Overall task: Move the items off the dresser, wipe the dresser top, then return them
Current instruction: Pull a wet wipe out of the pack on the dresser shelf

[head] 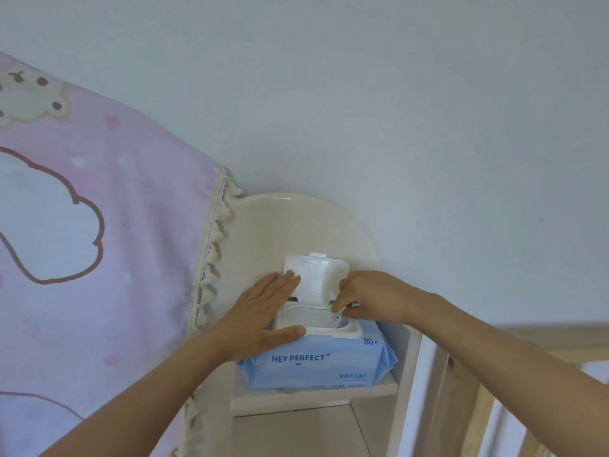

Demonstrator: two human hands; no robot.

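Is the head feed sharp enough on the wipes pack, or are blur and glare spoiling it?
Head view: the wipes pack is sharp, its print legible; light is soft and even; a small glare sits on the arched shelf back; the wooden rail at lower right is blurred.

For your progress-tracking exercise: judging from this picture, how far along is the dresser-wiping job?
Done: the lid of the wipes pack stands open. In hand: the left hand steadies the pack while the right hand pinches at its opening, probably for a wipe. Left: no wipe is out, so wiping and returning items seem to remain.
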